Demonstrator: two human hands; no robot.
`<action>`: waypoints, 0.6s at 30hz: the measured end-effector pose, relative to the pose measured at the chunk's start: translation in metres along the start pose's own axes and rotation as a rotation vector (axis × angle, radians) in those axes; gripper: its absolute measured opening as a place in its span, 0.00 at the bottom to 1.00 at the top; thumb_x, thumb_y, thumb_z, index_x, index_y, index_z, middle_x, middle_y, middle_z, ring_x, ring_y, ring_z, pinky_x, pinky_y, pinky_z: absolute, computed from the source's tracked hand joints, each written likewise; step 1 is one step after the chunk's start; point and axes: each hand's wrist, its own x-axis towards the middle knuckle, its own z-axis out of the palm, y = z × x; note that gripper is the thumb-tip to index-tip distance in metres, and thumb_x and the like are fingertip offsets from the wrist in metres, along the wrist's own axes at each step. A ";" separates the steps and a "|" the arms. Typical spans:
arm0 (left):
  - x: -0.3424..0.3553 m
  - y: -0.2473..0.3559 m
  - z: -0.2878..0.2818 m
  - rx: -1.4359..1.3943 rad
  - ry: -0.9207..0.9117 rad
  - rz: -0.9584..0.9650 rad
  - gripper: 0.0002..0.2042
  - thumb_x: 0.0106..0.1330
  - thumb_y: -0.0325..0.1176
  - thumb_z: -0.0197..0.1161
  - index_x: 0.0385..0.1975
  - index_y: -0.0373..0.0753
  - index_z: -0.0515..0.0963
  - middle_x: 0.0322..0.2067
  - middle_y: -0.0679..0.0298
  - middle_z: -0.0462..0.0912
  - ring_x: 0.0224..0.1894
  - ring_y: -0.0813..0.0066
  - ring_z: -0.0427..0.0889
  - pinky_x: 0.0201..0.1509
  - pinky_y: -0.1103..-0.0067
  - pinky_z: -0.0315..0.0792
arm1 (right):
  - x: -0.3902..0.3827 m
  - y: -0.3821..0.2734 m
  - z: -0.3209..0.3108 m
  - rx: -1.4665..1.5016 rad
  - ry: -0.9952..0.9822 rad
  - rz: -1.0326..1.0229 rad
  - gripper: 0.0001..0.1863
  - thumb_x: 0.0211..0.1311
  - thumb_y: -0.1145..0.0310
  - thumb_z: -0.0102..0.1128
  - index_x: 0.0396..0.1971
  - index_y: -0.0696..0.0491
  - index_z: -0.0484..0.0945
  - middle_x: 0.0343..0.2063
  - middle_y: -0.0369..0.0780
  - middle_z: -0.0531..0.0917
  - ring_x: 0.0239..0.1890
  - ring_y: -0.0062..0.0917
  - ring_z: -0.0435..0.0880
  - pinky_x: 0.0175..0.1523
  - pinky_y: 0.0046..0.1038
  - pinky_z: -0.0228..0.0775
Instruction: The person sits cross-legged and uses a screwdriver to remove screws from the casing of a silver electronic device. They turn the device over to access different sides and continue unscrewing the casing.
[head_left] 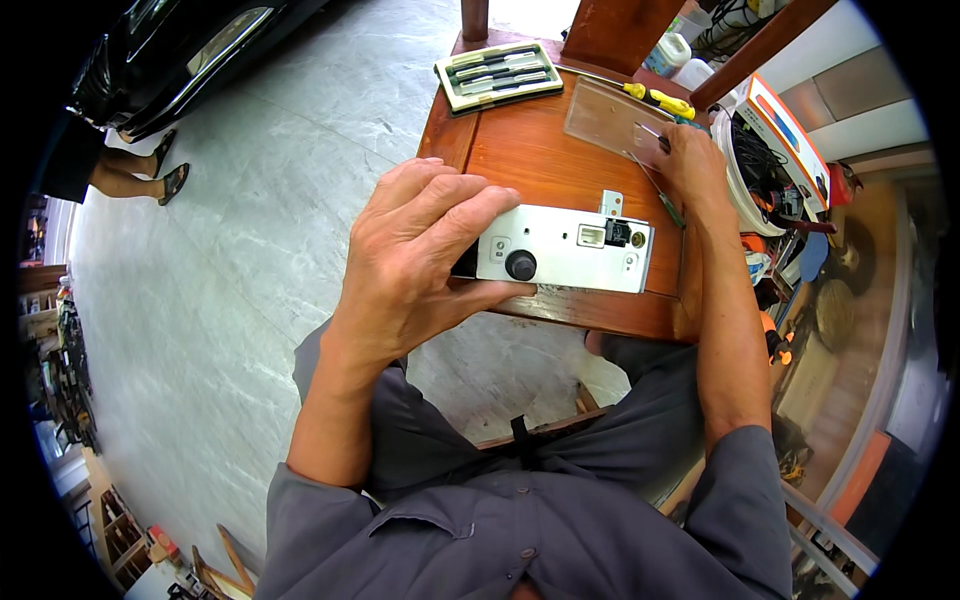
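Observation:
My left hand (415, 255) grips the left end of a silver metal car stereo (560, 255), its thumb below and fingers above. The side facing me has a black round stub, a white socket, a black connector and a small round jack; a metal tab stands up from its top edge. My right hand (690, 165) is closed around a small screwdriver (650, 133), its thin shaft pointing left over a clear plastic tray (600, 115). Beside that hand a screwdriver with a dark green handle (672, 210) lies on the wooden chair seat (520, 145).
On the seat's far left lies a case of small screwdrivers (500, 75). Yellow-handled screwdrivers (660, 98) rest at the back. To the right stands a white bucket (740, 185) of cables and tools. A person's legs (130, 170) and a black car (180, 60) are far left.

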 end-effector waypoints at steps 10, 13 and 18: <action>-0.002 0.001 0.000 0.021 0.012 0.004 0.35 0.33 0.34 0.87 0.49 0.38 0.85 0.44 0.60 0.86 0.49 0.55 0.83 0.56 0.63 0.78 | -0.003 -0.003 -0.008 0.023 0.018 -0.044 0.10 0.59 0.67 0.65 0.32 0.59 0.86 0.35 0.53 0.88 0.42 0.48 0.88 0.49 0.47 0.80; -0.002 -0.001 0.003 0.013 0.035 0.023 0.35 0.33 0.34 0.87 0.49 0.38 0.85 0.43 0.61 0.86 0.48 0.56 0.83 0.54 0.64 0.78 | -0.003 0.002 -0.002 0.029 0.049 -0.035 0.10 0.59 0.68 0.65 0.32 0.60 0.86 0.35 0.53 0.88 0.42 0.49 0.88 0.49 0.47 0.80; -0.003 0.001 0.003 0.018 0.048 0.032 0.33 0.35 0.34 0.86 0.49 0.38 0.85 0.42 0.61 0.86 0.47 0.58 0.83 0.52 0.66 0.78 | -0.002 -0.001 -0.001 0.057 0.051 -0.029 0.11 0.58 0.66 0.66 0.33 0.60 0.86 0.36 0.54 0.88 0.43 0.50 0.88 0.50 0.47 0.80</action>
